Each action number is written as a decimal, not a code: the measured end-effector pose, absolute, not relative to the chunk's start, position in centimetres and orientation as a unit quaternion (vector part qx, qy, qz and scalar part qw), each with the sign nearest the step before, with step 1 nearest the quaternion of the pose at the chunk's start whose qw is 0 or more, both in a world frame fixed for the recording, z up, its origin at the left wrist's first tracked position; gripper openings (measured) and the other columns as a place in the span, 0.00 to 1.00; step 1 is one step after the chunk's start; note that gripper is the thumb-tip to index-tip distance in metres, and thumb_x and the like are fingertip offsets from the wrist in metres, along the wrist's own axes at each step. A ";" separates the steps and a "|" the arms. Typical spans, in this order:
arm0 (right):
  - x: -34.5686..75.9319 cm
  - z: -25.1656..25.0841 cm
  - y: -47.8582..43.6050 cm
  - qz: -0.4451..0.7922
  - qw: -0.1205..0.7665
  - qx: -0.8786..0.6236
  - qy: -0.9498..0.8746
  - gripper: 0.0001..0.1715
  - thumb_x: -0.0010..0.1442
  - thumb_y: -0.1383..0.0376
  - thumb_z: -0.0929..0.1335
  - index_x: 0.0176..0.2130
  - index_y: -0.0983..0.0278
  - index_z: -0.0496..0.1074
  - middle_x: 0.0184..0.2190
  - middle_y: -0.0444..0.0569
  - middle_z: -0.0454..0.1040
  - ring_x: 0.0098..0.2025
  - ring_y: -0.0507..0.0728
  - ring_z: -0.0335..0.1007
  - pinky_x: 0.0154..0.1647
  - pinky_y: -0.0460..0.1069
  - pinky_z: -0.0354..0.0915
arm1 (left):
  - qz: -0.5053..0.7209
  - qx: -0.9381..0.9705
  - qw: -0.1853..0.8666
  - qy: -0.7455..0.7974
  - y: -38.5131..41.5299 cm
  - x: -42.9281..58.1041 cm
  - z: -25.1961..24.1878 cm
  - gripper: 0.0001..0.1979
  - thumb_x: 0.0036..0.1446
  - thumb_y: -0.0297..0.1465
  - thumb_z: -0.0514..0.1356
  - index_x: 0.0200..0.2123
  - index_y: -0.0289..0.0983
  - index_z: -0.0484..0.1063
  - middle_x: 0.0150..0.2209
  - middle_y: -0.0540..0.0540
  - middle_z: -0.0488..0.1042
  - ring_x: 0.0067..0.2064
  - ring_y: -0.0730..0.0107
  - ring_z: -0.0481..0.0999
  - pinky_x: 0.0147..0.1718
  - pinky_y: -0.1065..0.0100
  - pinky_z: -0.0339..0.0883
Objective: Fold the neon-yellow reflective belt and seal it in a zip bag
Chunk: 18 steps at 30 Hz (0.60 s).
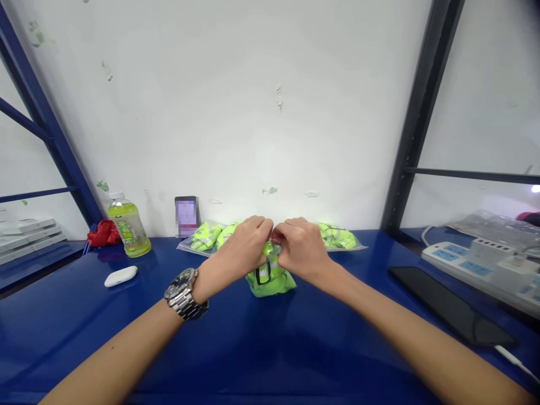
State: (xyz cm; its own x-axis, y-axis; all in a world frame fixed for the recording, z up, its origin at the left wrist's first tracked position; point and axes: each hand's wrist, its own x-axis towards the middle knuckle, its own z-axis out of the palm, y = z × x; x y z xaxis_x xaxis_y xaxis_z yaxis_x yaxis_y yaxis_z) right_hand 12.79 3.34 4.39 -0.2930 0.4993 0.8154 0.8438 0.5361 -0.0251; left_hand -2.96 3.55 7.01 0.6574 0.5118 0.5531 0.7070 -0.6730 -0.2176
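Near the middle of the blue table, a clear plastic bag with a folded neon-yellow reflective item inside stands upright. My left hand, with a metal watch on its wrist, pinches the top edge of the bag from the left. On the right side of the same edge, my right hand is closed with thumb and fingers together. The two hands nearly meet, and they cover much of the bag's upper part. Behind them lie more bagged neon items, one bag to the left and another to the right.
A green drink bottle, red cloth and white case are at the left. A small screen leans on the wall. At the right are a black phone with a cable and a power strip.
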 end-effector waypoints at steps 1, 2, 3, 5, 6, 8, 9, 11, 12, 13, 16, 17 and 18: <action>12.9 4.4 3.3 -0.195 0.405 -0.429 -0.784 0.08 0.45 0.75 0.63 0.23 0.65 0.70 0.21 0.48 0.69 0.25 0.54 0.60 0.27 0.48 0.49 | -0.235 -0.879 0.229 -0.346 3.8 -2.8 6.7 0.14 0.38 0.15 0.49 0.29 0.36 0.59 0.29 0.47 0.63 0.30 0.68 0.60 0.26 0.67 0.55; 13.0 4.4 3.3 -0.174 0.404 -0.426 -0.791 0.08 0.47 0.74 0.63 0.24 0.65 0.70 0.22 0.48 0.70 0.25 0.54 0.60 0.27 0.48 0.49 | -0.242 -0.873 0.244 -0.346 4.1 -2.7 6.4 0.15 0.37 0.14 0.49 0.29 0.36 0.59 0.29 0.47 0.63 0.30 0.67 0.60 0.27 0.67 0.55; 13.2 4.4 3.4 -0.153 0.405 -0.422 -0.796 0.07 0.50 0.73 0.64 0.26 0.65 0.71 0.23 0.47 0.70 0.26 0.54 0.61 0.27 0.48 0.50 | -0.250 -0.868 0.255 -0.345 4.3 -2.6 6.0 0.15 0.36 0.14 0.48 0.28 0.36 0.59 0.29 0.47 0.62 0.30 0.67 0.60 0.27 0.67 0.55; 13.7 4.4 3.5 -0.121 0.411 -0.411 -0.805 0.06 0.54 0.70 0.64 0.30 0.64 0.71 0.26 0.48 0.72 0.29 0.55 0.63 0.28 0.48 0.51 | -0.262 -0.863 0.264 -0.341 4.7 -2.5 5.6 0.15 0.37 0.14 0.48 0.29 0.36 0.60 0.29 0.47 0.62 0.31 0.66 0.61 0.28 0.67 0.56; 14.0 4.5 3.5 -0.111 0.412 -0.407 -0.808 0.06 0.55 0.70 0.64 0.31 0.64 0.72 0.27 0.48 0.72 0.31 0.55 0.64 0.29 0.48 0.52 | -0.266 -0.865 0.258 -0.338 4.7 -2.6 5.6 0.15 0.39 0.14 0.48 0.29 0.36 0.60 0.29 0.47 0.63 0.31 0.67 0.61 0.28 0.67 0.56; 14.6 4.7 3.5 -0.095 0.407 -0.403 -0.814 0.05 0.54 0.71 0.65 0.31 0.65 0.71 0.27 0.47 0.72 0.31 0.54 0.64 0.30 0.47 0.53 | -0.267 -0.877 0.230 -0.327 4.6 -3.0 5.8 0.14 0.45 0.14 0.48 0.32 0.35 0.62 0.31 0.46 0.63 0.33 0.67 0.62 0.30 0.67 0.58; 14.8 4.9 3.5 -0.088 0.404 -0.402 -0.817 0.05 0.53 0.72 0.65 0.30 0.65 0.71 0.26 0.47 0.71 0.30 0.54 0.63 0.30 0.47 0.53 | -0.264 -0.884 0.211 -0.323 4.4 -3.3 6.0 0.12 0.50 0.15 0.48 0.34 0.35 0.62 0.32 0.46 0.64 0.34 0.67 0.63 0.31 0.67 0.59; 15.3 5.2 3.3 -0.075 0.398 -0.400 -0.822 0.07 0.53 0.74 0.65 0.29 0.65 0.71 0.24 0.45 0.70 0.27 0.52 0.62 0.29 0.47 0.52 | -0.254 -0.894 0.174 -0.326 4.0 -4.2 6.6 0.07 0.59 0.21 0.49 0.36 0.35 0.63 0.34 0.46 0.65 0.36 0.67 0.65 0.33 0.67 0.60; 15.5 5.3 3.2 -0.071 0.397 -0.397 -0.825 0.07 0.53 0.75 0.64 0.29 0.65 0.71 0.24 0.45 0.69 0.27 0.52 0.61 0.29 0.47 0.52 | -0.247 -0.896 0.162 -0.331 3.9 -4.8 6.9 0.05 0.61 0.24 0.49 0.36 0.35 0.63 0.34 0.46 0.66 0.36 0.67 0.66 0.33 0.67 0.60; 15.7 5.4 3.1 -0.068 0.397 -0.393 -0.827 0.08 0.53 0.75 0.64 0.29 0.65 0.71 0.24 0.45 0.69 0.26 0.51 0.61 0.28 0.47 0.51 | -0.240 -0.897 0.153 -0.337 3.7 -5.3 7.1 0.05 0.63 0.26 0.49 0.35 0.36 0.63 0.33 0.46 0.66 0.35 0.67 0.66 0.32 0.67 0.60; 15.7 5.3 2.9 -0.065 0.401 -0.376 -0.833 0.08 0.53 0.75 0.64 0.29 0.65 0.71 0.24 0.45 0.68 0.26 0.51 0.61 0.27 0.46 0.51 | -0.226 -0.898 0.149 -0.348 3.4 -6.5 7.2 0.06 0.60 0.24 0.48 0.32 0.36 0.61 0.30 0.47 0.65 0.32 0.69 0.65 0.29 0.68 0.58; 15.6 5.2 2.8 -0.070 0.405 -0.369 -0.834 0.09 0.52 0.76 0.63 0.28 0.66 0.70 0.24 0.45 0.67 0.26 0.51 0.60 0.27 0.46 0.51 | -0.227 -0.895 0.159 -0.349 3.4 -6.7 7.0 0.06 0.57 0.21 0.49 0.31 0.37 0.60 0.30 0.47 0.65 0.31 0.69 0.64 0.28 0.69 0.57; 15.4 5.0 2.9 -0.077 0.410 -0.364 -0.832 0.10 0.50 0.78 0.63 0.27 0.66 0.70 0.23 0.45 0.67 0.25 0.51 0.60 0.27 0.46 0.51 | -0.231 -0.891 0.174 -0.350 3.3 -6.7 6.7 0.08 0.53 0.19 0.49 0.31 0.37 0.59 0.30 0.47 0.64 0.31 0.69 0.64 0.28 0.69 0.56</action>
State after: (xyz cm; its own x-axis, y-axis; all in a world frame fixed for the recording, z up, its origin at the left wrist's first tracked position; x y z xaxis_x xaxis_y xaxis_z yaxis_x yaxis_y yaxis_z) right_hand 15.41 2.88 5.01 -0.3979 0.5433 0.7392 0.6700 0.7225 -0.1703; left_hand -6.72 3.32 6.69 0.6486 0.5437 0.5327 0.7039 -0.6947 -0.1481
